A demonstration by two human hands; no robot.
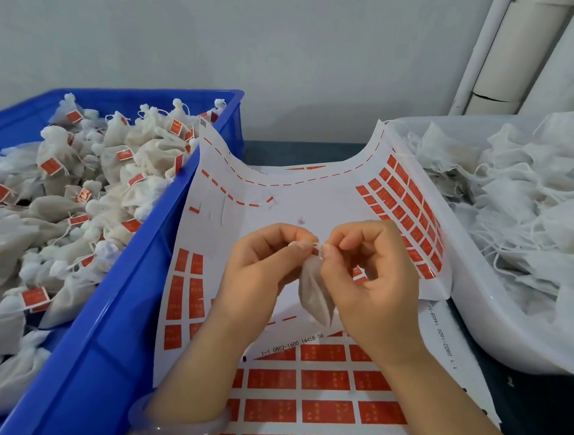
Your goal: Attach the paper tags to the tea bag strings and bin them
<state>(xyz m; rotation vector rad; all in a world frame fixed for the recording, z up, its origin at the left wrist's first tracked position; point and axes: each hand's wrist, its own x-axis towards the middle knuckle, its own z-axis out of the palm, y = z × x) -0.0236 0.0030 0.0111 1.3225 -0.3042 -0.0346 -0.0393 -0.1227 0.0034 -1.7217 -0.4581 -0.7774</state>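
Nearest me, a pale bangle (173,426) rings the left wrist; beyond it I see the left hand (257,273) and right hand (373,286) meet fingertip to fingertip, both pinched tight on the white string (317,246). From that pinch the tea bag (315,296) hangs down toward me, long axis near upright, tip low, partly under the right palm. Tagged bags fill the blue bin (127,307) on the left, so I judge the left hand nearer for the drop.
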